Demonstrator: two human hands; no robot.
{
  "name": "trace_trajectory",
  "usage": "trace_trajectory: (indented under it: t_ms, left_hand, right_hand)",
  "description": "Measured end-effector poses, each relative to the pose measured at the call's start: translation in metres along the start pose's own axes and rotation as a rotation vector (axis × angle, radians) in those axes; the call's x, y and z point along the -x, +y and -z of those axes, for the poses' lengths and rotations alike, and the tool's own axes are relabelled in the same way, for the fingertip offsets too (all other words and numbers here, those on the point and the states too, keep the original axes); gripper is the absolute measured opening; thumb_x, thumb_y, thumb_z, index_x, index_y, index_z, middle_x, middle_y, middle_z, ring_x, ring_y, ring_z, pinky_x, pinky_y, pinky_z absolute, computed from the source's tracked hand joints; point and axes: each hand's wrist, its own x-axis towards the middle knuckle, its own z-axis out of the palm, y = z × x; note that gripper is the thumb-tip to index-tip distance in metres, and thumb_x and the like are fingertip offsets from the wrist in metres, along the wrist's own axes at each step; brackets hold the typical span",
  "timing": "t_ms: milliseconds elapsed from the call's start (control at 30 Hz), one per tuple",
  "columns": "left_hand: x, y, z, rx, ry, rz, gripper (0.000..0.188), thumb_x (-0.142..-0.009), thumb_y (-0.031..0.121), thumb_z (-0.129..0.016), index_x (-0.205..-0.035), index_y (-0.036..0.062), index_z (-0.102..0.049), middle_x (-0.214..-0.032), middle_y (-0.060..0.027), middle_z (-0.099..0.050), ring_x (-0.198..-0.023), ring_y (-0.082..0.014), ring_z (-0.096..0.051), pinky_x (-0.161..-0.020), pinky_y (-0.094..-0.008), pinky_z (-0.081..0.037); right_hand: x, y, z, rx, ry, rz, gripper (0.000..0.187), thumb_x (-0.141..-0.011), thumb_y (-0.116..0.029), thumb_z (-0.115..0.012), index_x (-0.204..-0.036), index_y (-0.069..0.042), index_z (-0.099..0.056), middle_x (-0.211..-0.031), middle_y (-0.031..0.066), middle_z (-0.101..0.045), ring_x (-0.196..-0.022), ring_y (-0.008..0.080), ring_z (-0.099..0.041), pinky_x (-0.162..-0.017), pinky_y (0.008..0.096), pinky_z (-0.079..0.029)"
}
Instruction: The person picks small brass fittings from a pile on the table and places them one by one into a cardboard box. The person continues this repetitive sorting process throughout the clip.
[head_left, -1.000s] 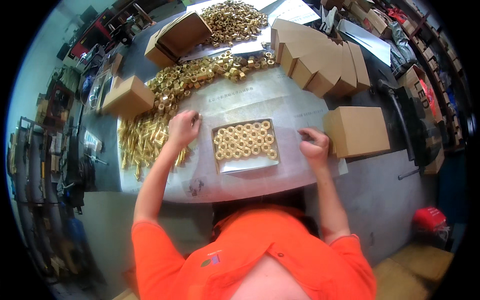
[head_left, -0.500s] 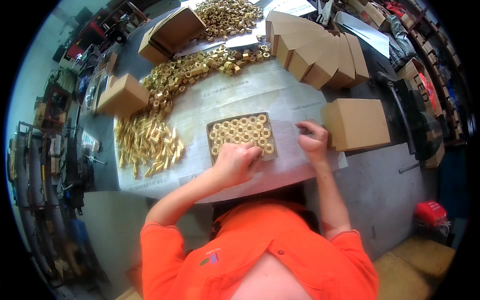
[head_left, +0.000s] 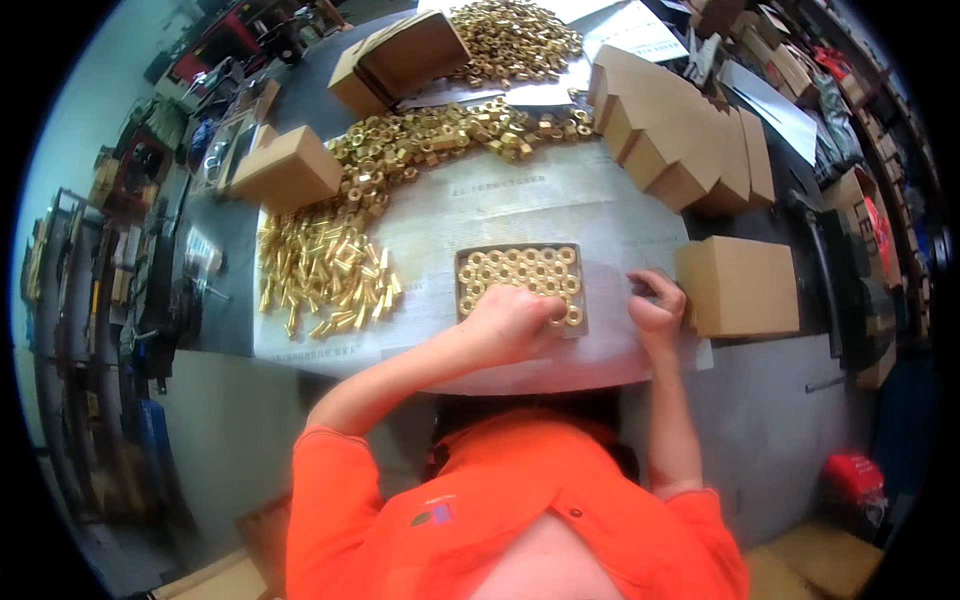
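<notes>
A shallow carton [head_left: 459, 290] on the paper-covered table holds rows of brass nuts [head_left: 515, 268] standing on end, their round holes facing up. Over its near side is my left hand [head_left: 512, 322], fingers pinched together at the front row. Whatever they grip is hidden beneath them. To the right of the carton, my right hand [head_left: 657, 308] hovers with curled fingers near a closed cardboard box. I cannot make out what, if anything, lies inside its curl.
Slim brass fittings [head_left: 325, 275] lie heaped on the left. Loose brass nuts [head_left: 430, 135] curve behind them, and another pile [head_left: 515, 40] sits farther back. Cardboard boxes stand at the left [head_left: 288, 170], back left [head_left: 400, 60], back right [head_left: 680, 140] and right [head_left: 740, 288].
The whole view has shifted, so the table sits farther right in the picture. My left hand stays over the carton's near side; my right hand stays curled beside it.
</notes>
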Motion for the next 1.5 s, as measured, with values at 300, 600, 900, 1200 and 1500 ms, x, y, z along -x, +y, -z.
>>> trace_trajectory:
  t_ms: [300,600,900,1200,1500]
  left_hand:
    - [0.027,-0.134,0.085,-0.294,0.293,0.647,0.017,-0.081,0.022,-0.066,-0.089,0.0072,-0.063,-0.075,-0.0113,-0.067,-0.073,-0.0288,-0.067,-0.064,-0.0426,-0.053]
    - [0.046,-0.205,0.065,-0.735,0.205,0.579,0.02,-0.079,0.019,-0.062,-0.095,0.0082,-0.057,-0.08,-0.0139,-0.066,-0.075,-0.0328,-0.067,-0.064,-0.0461,-0.053]
    - [0.058,-0.206,0.073,-0.816,0.124,0.391,0.015,-0.077,0.006,-0.055,-0.092,0.0062,-0.058,-0.079,-0.0122,-0.064,-0.069,-0.0292,-0.067,-0.06,-0.0412,-0.052]
    - [0.059,-0.201,0.083,-0.871,0.036,0.328,0.015,-0.078,0.006,-0.054,-0.091,0.0061,-0.06,-0.08,-0.012,-0.062,-0.067,-0.0289,-0.066,-0.059,-0.041,-0.051]
    - [0.055,-0.204,0.081,-0.877,0.018,0.305,0.009,-0.076,0.006,-0.057,-0.084,0.005,-0.061,-0.083,-0.0134,-0.062,-0.071,-0.0296,-0.067,-0.061,-0.04,-0.052]
  right_hand:
    - [0.0,0.008,-0.002,-0.089,0.013,-0.057,0.029,-0.061,-0.001,-0.053,-0.086,0.004,-0.065,-0.075,0.0095,-0.06,-0.066,0.0169,-0.055,-0.064,0.0262,-0.045]
    - [0.0,0.007,-0.001,-0.05,0.007,-0.04,0.029,-0.061,-0.002,-0.052,-0.087,0.005,-0.065,-0.077,0.0111,-0.062,-0.067,0.018,-0.057,-0.065,0.0269,-0.046]
    - [0.0,0.008,-0.003,-0.066,0.019,-0.044,0.028,-0.062,-0.001,-0.051,-0.086,0.005,-0.065,-0.079,0.0112,-0.063,-0.068,0.0177,-0.057,-0.065,0.0268,-0.046]
    - [0.0,0.005,-0.002,-0.064,0.011,-0.042,0.028,-0.062,0.0,-0.051,-0.086,0.005,-0.065,-0.079,0.0112,-0.063,-0.068,0.0178,-0.057,-0.066,0.0264,-0.046]
    - [0.0,0.006,0.0,-0.068,-0.002,-0.042,0.03,-0.062,-0.001,-0.051,-0.087,0.005,-0.065,-0.081,0.0122,-0.063,-0.07,0.0198,-0.058,-0.068,0.0269,-0.047]
